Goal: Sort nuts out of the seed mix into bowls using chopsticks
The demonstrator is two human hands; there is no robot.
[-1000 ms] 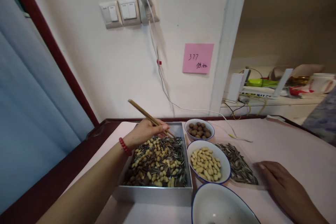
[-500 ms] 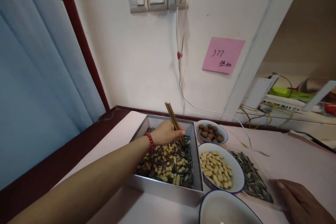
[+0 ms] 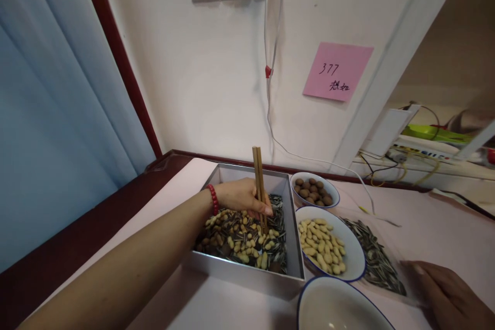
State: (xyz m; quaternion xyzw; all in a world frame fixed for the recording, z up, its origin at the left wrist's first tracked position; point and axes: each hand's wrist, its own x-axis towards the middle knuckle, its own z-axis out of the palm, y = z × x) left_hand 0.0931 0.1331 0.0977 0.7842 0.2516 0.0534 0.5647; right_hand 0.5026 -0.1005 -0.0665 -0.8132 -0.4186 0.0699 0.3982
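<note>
My left hand [image 3: 247, 198], with a red bead bracelet [image 3: 213, 200] at the wrist, closes around a pair of wooden chopsticks [image 3: 258, 170]. Their lower ends reach into a square metal tray [image 3: 247, 270] of mixed peanuts [image 3: 243, 257], striped sunflower seeds [image 3: 280, 247] and some dark round nuts. The tips are partly lost among the seeds. At the lower right, my right hand [image 3: 450, 291] grips the near edge of a clear plastic container [image 3: 410, 294] with sunflower seeds [image 3: 379, 258] in it. Its fingers are partly hidden.
Right of the tray stand a bowl of brown nuts [image 3: 312, 192], a bowl of peanuts [image 3: 356, 263] and a third white bowl [image 3: 340, 307]. A white cable [image 3: 328, 160] trails from the wall onto the pink tabletop [image 3: 436, 221]. A blue curtain [image 3: 58, 113] hangs at left.
The chopsticks have swung from a leftward lean to nearly upright, their tips shifting slightly nearer. My right hand stays at the clear container. The view has tilted down slightly.
</note>
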